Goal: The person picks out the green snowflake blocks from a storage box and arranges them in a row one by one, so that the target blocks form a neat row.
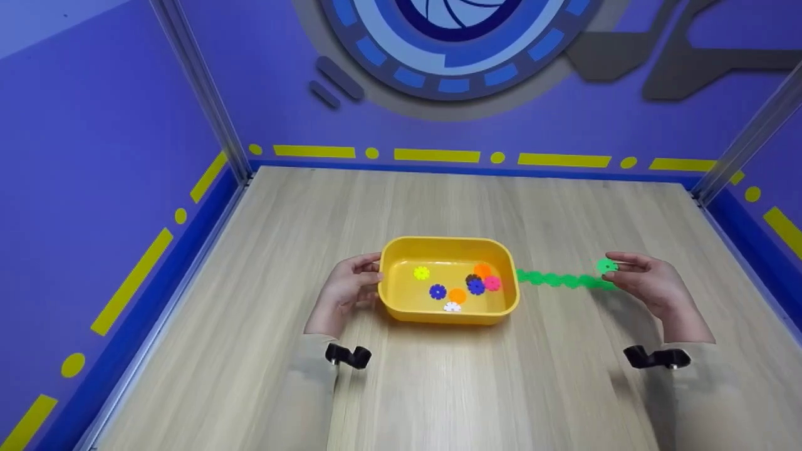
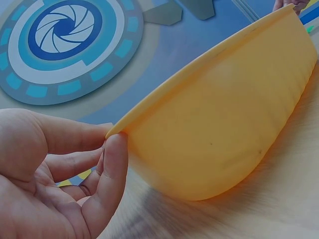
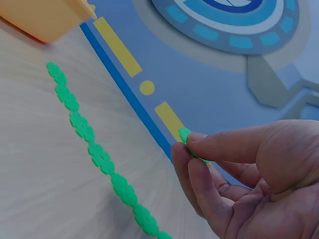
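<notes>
My left hand (image 1: 343, 286) pinches the rim of a yellow plastic basin (image 1: 448, 317) at its left end; in the left wrist view the thumb and fingers (image 2: 113, 164) close on that rim. Several small notched discs lie in the basin, among them a yellow disc (image 1: 421, 273), a white disc (image 1: 452, 307) and a pink disc (image 1: 492, 284). My right hand (image 1: 648, 282) pinches a green notched disc (image 1: 606, 266) between thumb and fingertips, above the table. Below it, a chain of green discs (image 3: 99, 158) runs along the table from the basin's right side.
The pale wooden table (image 1: 463, 388) is bordered by blue-purple panels (image 1: 438, 134) with yellow dashes at the back and both sides. Metal posts (image 1: 200, 81) stand at the back corners. Each wrist wears a black bracket (image 1: 656, 357).
</notes>
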`<state>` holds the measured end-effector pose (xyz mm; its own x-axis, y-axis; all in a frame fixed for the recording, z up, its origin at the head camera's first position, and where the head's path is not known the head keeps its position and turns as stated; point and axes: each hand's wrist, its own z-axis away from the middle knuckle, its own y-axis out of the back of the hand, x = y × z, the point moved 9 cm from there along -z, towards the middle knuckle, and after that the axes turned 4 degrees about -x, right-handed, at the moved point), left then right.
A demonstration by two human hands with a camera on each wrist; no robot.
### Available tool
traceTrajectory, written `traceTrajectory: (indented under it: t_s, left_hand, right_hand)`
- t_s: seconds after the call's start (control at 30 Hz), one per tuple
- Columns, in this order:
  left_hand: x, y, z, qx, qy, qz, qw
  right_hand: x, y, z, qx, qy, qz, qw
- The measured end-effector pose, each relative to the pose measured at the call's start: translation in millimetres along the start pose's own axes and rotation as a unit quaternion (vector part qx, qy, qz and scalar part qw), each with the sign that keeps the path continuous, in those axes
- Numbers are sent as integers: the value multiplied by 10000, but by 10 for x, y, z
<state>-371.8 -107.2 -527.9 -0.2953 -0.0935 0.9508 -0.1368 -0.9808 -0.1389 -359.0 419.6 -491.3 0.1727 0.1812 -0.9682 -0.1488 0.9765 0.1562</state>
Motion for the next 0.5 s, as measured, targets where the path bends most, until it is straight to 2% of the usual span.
traceTrajectory:
  t_s: [0.13,0.5]
  left_hand:
    - [0,6,2,23,37,-18,10000]
    - [4,0,9,3,39,-7,10000]
  right_hand:
    - [63,144,24,94,-34,-539,9985]
    - [249,543,114,663,-364,-1109,9909]
